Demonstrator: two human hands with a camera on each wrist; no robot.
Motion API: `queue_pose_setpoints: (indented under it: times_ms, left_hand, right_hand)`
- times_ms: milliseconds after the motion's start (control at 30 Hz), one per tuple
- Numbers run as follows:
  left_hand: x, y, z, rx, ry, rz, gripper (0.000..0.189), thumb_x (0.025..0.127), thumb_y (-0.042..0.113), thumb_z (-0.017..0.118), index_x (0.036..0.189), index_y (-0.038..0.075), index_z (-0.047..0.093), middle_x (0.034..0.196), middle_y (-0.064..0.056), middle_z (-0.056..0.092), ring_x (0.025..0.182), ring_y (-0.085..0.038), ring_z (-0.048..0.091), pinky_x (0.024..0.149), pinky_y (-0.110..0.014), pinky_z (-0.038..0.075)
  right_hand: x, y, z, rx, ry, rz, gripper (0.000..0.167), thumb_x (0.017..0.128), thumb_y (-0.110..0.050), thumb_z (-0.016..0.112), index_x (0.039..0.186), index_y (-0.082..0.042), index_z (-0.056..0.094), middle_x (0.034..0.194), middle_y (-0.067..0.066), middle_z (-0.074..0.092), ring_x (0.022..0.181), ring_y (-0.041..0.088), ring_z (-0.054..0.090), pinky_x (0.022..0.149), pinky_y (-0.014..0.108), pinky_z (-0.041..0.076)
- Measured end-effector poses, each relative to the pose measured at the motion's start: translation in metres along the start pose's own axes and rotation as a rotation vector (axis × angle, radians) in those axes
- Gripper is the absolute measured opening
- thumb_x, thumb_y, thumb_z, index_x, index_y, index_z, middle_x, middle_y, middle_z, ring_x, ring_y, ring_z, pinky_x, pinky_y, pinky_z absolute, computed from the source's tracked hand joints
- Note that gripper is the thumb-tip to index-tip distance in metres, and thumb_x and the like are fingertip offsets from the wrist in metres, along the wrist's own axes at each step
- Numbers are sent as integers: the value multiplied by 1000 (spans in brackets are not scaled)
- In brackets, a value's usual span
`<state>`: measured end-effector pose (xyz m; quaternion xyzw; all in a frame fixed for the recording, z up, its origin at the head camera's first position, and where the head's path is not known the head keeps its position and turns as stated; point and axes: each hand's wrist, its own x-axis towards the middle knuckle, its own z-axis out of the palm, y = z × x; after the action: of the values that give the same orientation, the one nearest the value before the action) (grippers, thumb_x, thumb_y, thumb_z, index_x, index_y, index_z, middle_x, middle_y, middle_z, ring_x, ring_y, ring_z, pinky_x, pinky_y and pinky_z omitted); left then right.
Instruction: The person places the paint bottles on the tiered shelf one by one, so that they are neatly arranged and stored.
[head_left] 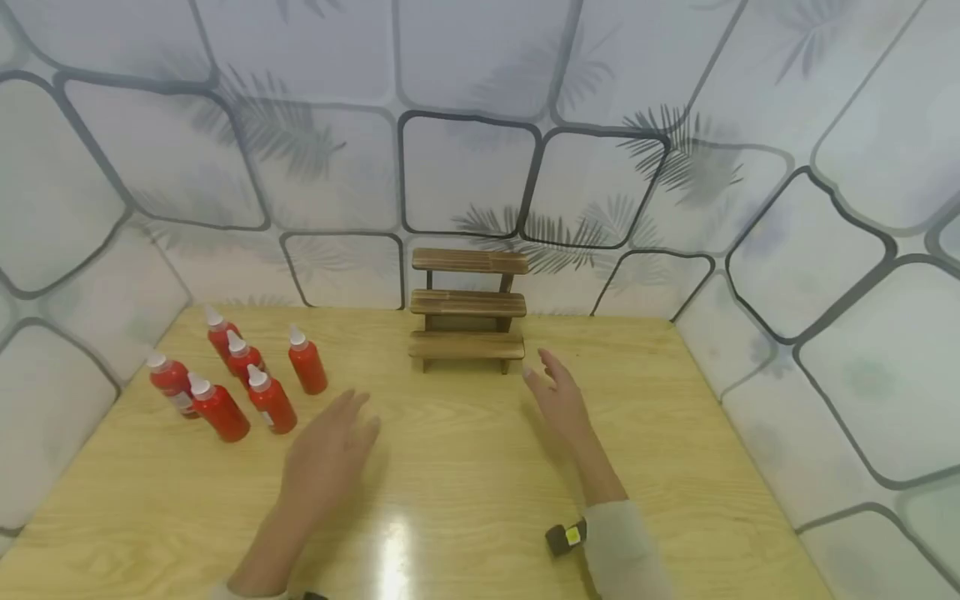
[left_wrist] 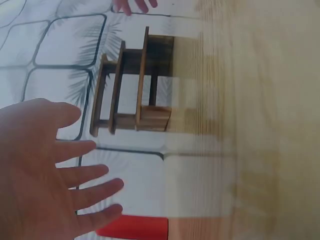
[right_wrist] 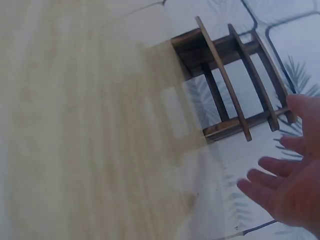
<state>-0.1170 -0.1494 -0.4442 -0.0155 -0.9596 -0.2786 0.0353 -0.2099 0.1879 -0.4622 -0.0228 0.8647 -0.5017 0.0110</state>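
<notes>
A small three-step wooden shelf (head_left: 468, 303) stands at the back of the table against the wall. Off to the left several red squeeze bottles (head_left: 217, 412) with white nozzle caps stand upright in a loose group. My left hand (head_left: 326, 458) is over the table just right of those bottles, its fingers extended and holding nothing. In the left wrist view, part of one red bottle (left_wrist: 135, 227) shows beyond the fingertips. My right hand (head_left: 561, 403) hovers in front and to the right of the shelf, apart from it. Its palm (right_wrist: 300, 192) holds nothing in the right wrist view.
The wood-grain table (head_left: 450, 467) is bounded at the back and both sides by patterned walls (head_left: 337, 167). A dark strap with a small box (head_left: 566, 537) sits at my right wrist, by the sleeve (head_left: 626, 550).
</notes>
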Motion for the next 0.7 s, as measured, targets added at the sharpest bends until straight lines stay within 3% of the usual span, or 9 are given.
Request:
queue_pose_setpoints:
  times_ms: [67, 167, 367, 467, 600, 700]
  left_hand:
    - [-7, -4, -10, -63, -3, -52, 55, 106, 48, 42, 149, 14, 47, 155, -15, 45, 140, -43, 43, 109, -68, 37]
    - [-17, -10, -23, -147, 28, -123, 54, 105, 51, 41, 148, 18, 49, 150, -13, 51, 137, -40, 47, 105, -69, 39]
    - [-33, -25, -36, -208, 186, -145, 46, 106, 42, 44, 142, 15, 55, 136, -13, 60, 122, -34, 55, 94, -60, 48]
    - [-38, -32, -39, -217, 271, -162, 41, 106, 37, 48, 138, 13, 58, 133, -12, 62, 118, -31, 57, 91, -51, 49]
    - [-42, -42, -42, -231, 423, -210, 34, 104, 30, 54, 132, 12, 62, 129, -9, 66, 111, -26, 61, 87, -28, 47]
    - [-42, -52, -44, -271, 523, -222, 32, 102, 25, 59, 130, 10, 64, 124, -9, 68, 103, -9, 60, 81, -11, 43]
  right_hand:
    - [11, 4, -3, 137, -23, 10, 63, 102, -44, 55, 155, -14, 36, 160, 14, 36, 146, 36, 36, 116, 58, 36]
    - [24, 8, -5, 257, -36, 21, 57, 103, -33, 57, 152, -8, 41, 156, 16, 41, 141, 35, 43, 114, 50, 42]
    - [42, 13, -3, 350, -47, 37, 56, 102, -33, 59, 151, -10, 43, 151, 14, 47, 135, 33, 50, 112, 43, 45]
    - [50, 14, 1, 399, -47, 18, 56, 102, -30, 60, 151, -7, 44, 151, 15, 47, 135, 34, 50, 113, 43, 45]
    - [61, 15, 10, 475, -51, 6, 53, 102, -22, 60, 148, 0, 45, 151, 19, 47, 137, 36, 48, 114, 44, 44]
    - [67, 14, 17, 494, -50, 18, 50, 102, -17, 60, 146, 1, 47, 150, 20, 48, 136, 35, 48, 114, 43, 44]
